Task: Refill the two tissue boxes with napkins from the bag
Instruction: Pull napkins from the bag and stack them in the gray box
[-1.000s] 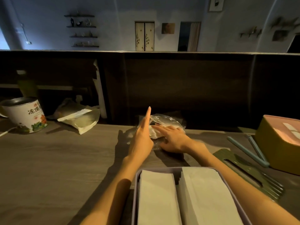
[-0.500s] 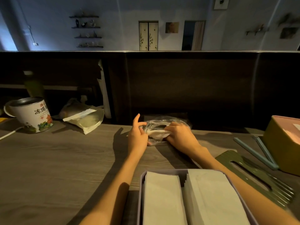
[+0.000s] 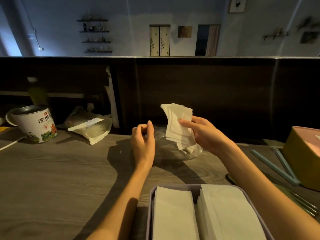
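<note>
My right hand (image 3: 206, 134) grips a small stack of white napkins (image 3: 178, 123), lifted upright above the clear plastic bag (image 3: 173, 149) on the wooden counter. My left hand (image 3: 142, 137) hovers just left of the bag, fingers loosely curled, and I cannot tell whether it pinches the bag's edge. An open lilac tissue box (image 3: 150, 205) sits at the near edge, holding two piles of white napkins (image 3: 174, 213). A second tissue box (image 3: 304, 153), yellow with a pink top, stands at the right.
A printed tin can (image 3: 38, 125) and a pale pouch (image 3: 90, 129) stand at the back left. A green lid (image 3: 294, 196) and blue strips (image 3: 277, 165) lie at the right by the yellow box. A dark partition wall rises behind the counter.
My right hand has pulled a stack of napkins out of the plastic bag and raised it. My left hand has come off the bag's opening and lifted slightly.
</note>
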`<state>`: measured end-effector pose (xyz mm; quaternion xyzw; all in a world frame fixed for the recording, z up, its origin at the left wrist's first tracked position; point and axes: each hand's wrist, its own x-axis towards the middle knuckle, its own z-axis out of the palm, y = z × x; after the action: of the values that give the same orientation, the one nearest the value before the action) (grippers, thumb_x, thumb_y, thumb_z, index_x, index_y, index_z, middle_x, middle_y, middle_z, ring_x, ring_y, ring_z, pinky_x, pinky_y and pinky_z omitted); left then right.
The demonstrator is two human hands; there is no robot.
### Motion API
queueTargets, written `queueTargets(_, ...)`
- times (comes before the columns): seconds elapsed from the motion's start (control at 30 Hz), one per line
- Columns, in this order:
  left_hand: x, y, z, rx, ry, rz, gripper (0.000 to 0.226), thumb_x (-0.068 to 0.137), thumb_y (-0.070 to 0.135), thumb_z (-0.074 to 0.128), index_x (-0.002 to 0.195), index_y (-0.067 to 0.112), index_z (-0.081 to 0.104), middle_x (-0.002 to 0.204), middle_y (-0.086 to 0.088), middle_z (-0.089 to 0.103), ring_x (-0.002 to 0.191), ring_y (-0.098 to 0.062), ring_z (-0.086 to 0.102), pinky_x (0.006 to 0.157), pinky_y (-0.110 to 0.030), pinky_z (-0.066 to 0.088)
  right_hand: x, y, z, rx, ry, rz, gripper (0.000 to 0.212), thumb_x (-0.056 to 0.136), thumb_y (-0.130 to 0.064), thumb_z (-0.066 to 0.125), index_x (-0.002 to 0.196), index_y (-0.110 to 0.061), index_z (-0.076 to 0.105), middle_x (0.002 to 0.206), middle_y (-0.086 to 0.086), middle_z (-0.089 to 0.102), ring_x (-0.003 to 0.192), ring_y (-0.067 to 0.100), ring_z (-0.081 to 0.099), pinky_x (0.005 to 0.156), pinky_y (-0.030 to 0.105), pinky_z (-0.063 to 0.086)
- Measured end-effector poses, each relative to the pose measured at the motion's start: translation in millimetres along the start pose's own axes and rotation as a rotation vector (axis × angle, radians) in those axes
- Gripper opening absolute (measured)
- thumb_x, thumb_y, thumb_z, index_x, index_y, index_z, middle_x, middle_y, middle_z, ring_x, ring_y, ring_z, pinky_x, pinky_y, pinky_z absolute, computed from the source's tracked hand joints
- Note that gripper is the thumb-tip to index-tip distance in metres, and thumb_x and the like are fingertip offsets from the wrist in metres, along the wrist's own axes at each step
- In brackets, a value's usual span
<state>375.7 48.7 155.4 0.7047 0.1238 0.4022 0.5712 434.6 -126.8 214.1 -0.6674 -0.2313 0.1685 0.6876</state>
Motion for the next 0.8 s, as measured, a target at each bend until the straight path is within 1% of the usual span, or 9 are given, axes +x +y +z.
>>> queueTargets(0.07, -4.2, 13.1, -0.1, -0.188, -0.112, -0.133, 0.055, 0.091, 0.072, 0.041, 0.105, 0.025, 0.065, 0.114, -0.005, 0.065, 0.102, -0.016, 0.063, 0.085, -0.021, 0.049, -0.4, 1.6, 4.8, -0.005, -0.015, 0.017, 0.030, 0.099, -0.028, 0.063, 0.125, -0.014, 0.067, 0.115, 0.003, 0.076, 0.107, 0.021, 0.073, 0.080, 0.034, 0.060)
queueTargets(0.13, -10.4, 26.1, 0.2, -0.558, -0.383, -0.472, 0.075, 0.083, 0.081, 0.039, 0.125, 0.024, 0.064, 0.122, -0.007, 0.070, 0.116, -0.026, 0.065, 0.098, -0.041, 0.051, -0.5, 4.8, 11.0, -0.047, -0.047, 0.035, 0.030, 0.099, -0.032, 0.062, 0.125, -0.017, 0.066, 0.114, 0.001, 0.075, 0.107, 0.017, 0.072, 0.082, 0.030, 0.059)
queueTargets(0.23, -18.5, 27.0, 1.7, -0.797, -0.572, -0.631, 0.072, 0.087, 0.075, 0.041, 0.137, 0.026, 0.056, 0.130, -0.013, 0.067, 0.120, -0.032, 0.064, 0.103, -0.054, 0.049, -1.3, 8.8, 15.5, -0.116, -0.169, 0.124, 0.042, 0.093, -0.046, 0.065, 0.127, -0.021, 0.066, 0.117, 0.001, 0.074, 0.108, 0.018, 0.072, 0.087, 0.034, 0.058)
queueTargets(0.3, -21.6, 25.2, 1.7, -0.811, -0.578, -0.672, 0.057, 0.094, 0.062, 0.048, 0.135, 0.024, 0.059, 0.128, -0.015, 0.067, 0.117, -0.034, 0.065, 0.097, -0.051, 0.053, -1.9, 9.2, 16.1, -0.153, -0.188, 0.163, 0.045, 0.090, -0.053, 0.065, 0.124, -0.023, 0.068, 0.114, 0.000, 0.075, 0.107, 0.019, 0.072, 0.090, 0.038, 0.058)
queueTargets(0.4, -21.8, 23.6, 2.5, -0.779, -0.575, -0.690, 0.044, 0.094, 0.045, 0.060, 0.132, 0.024, 0.063, 0.128, -0.019, 0.065, 0.115, -0.036, 0.063, 0.087, -0.047, 0.057, 0.3, 8.5, 17.0, -0.280, -0.054, 0.068, 0.037, 0.094, -0.048, 0.065, 0.123, -0.026, 0.068, 0.111, -0.003, 0.074, 0.102, 0.015, 0.072, 0.090, 0.038, 0.060)
queueTargets(0.47, -21.5, 24.0, 3.0, -0.736, -0.594, -0.681, 0.041, 0.093, 0.040, 0.063, 0.130, 0.024, 0.063, 0.125, -0.020, 0.065, 0.113, -0.037, 0.061, 0.090, -0.050, 0.056, 1.0, 5.2, 17.0, -0.392, 0.025, -0.032, 0.034, 0.095, -0.046, 0.066, 0.123, -0.027, 0.068, 0.110, -0.004, 0.073, 0.100, 0.011, 0.071, 0.083, 0.032, 0.060)
queueTargets(0.6, -22.1, 24.9, 0.8, -0.633, -0.697, -0.641, 0.020, 0.098, 0.024, 0.057, 0.116, 0.023, 0.065, 0.100, -0.009, 0.072, 0.100, -0.028, 0.063, 0.094, -0.049, 0.052, -4.2, -8.3, 11.6, -0.443, -0.017, -0.084, 0.033, 0.093, -0.056, 0.063, 0.110, -0.029, 0.074, 0.100, -0.011, 0.074, 0.095, 0.005, 0.072, 0.077, 0.023, 0.058)
queueTargets(0.7, -22.6, 24.0, -1.4, -0.553, -0.795, -0.602, 0.015, 0.098, 0.021, 0.057, 0.112, 0.023, 0.063, 0.088, -0.001, 0.077, 0.096, -0.023, 0.066, 0.087, -0.041, 0.055, -8.3, -16.3, 9.0, -0.436, -0.029, -0.093, 0.038, 0.091, -0.059, 0.061, 0.114, -0.032, 0.075, 0.106, -0.011, 0.075, 0.103, 0.005, 0.069, 0.081, 0.022, 0.054)
queueTargets(0.8, -21.5, 22.3, -4.4, -0.492, -0.853, -0.573, 0.022, 0.095, 0.020, 0.059, 0.117, 0.019, 0.060, 0.093, -0.006, 0.077, 0.090, -0.020, 0.071, 0.085, -0.037, 0.055, -8.7, -17.3, 8.6, -0.422, -0.011, -0.078, 0.035, 0.093, -0.057, 0.061, 0.109, -0.030, 0.077, 0.107, -0.011, 0.075, 0.105, 0.006, 0.067, 0.082, 0.021, 0.051)
